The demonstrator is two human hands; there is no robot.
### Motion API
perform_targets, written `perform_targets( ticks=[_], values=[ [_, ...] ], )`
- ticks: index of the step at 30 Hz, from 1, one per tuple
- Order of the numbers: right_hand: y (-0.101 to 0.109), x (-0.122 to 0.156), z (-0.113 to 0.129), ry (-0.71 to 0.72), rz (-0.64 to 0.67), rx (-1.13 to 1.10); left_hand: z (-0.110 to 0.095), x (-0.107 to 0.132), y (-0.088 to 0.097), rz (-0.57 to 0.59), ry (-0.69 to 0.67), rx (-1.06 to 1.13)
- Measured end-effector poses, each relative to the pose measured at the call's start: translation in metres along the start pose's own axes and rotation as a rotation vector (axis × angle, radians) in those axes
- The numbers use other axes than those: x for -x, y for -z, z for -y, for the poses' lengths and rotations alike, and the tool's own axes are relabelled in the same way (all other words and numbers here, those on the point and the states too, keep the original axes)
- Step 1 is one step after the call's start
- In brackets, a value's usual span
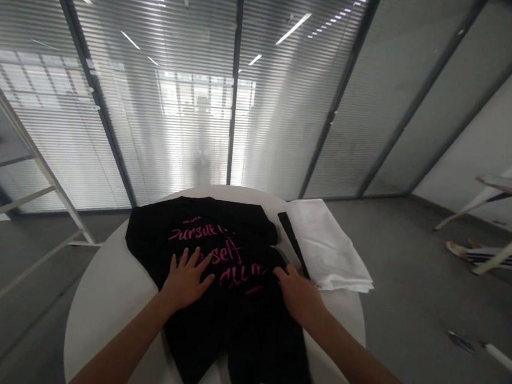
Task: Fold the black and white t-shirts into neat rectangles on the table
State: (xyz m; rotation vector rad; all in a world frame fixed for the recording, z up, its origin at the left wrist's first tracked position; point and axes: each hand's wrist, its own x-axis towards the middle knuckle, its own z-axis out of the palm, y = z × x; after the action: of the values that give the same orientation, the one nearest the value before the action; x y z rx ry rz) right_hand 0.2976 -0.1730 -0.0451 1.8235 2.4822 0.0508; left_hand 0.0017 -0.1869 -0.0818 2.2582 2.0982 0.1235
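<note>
A black T-shirt (225, 322) with pink lettering lies spread over a round white table (95, 303), its cloth uneven with a few folds. My left hand (186, 282) rests flat on the printed front, fingers spread across the letters. At the shirt's right side, my right hand (298, 292) has its thumb and fingers closed on the edge of the black cloth. The exact grip of those fingertips is partly hidden. Just beyond this hand lies a folded white cloth (330, 244), with a narrow black strip (294, 241) showing along its left side.
Glass panels with blinds (188, 143) stand behind the table. A white metal frame (63, 197) rises at the left. To the right, a wooden-topped table with pale legs (510, 253) stands on the grey floor, near several striped items (498, 257).
</note>
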Motion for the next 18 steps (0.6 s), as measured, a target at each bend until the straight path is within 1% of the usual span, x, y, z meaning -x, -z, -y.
perform_targets(
  ticks=[3,4,6,8,10,12,13,14,16,18],
  values=[
    [-0.007,0.013,-0.002,0.057,-0.002,-0.056,0.006,0.017,0.003,-0.015,-0.043,0.004],
    [-0.008,0.017,-0.003,0.069,-0.025,-0.072,0.008,0.024,0.006,-0.022,-0.052,0.011],
    [-0.008,0.026,-0.003,0.101,-0.116,-0.089,0.008,0.037,0.015,-0.049,-0.076,0.045],
    [-0.006,0.036,0.000,0.187,-0.224,-0.091,0.003,0.049,0.027,-0.063,-0.134,0.118],
    [-0.005,0.046,0.004,0.328,-0.275,-0.105,-0.007,0.060,0.038,-0.029,-0.225,0.222],
    [-0.005,0.054,0.007,0.456,-0.246,-0.143,-0.019,0.069,0.047,0.042,-0.306,0.311],
    [-0.005,0.057,0.008,0.493,-0.215,-0.165,-0.024,0.072,0.049,0.071,-0.330,0.337],
    [-0.006,0.059,0.007,0.514,-0.180,-0.187,-0.028,0.075,0.050,0.090,-0.344,0.351],
    [-0.009,0.061,0.003,0.520,-0.115,-0.228,-0.033,0.080,0.051,0.092,-0.349,0.361],
    [-0.011,0.062,-0.003,0.518,-0.058,-0.266,-0.032,0.086,0.050,0.079,-0.348,0.374]
  ],
)
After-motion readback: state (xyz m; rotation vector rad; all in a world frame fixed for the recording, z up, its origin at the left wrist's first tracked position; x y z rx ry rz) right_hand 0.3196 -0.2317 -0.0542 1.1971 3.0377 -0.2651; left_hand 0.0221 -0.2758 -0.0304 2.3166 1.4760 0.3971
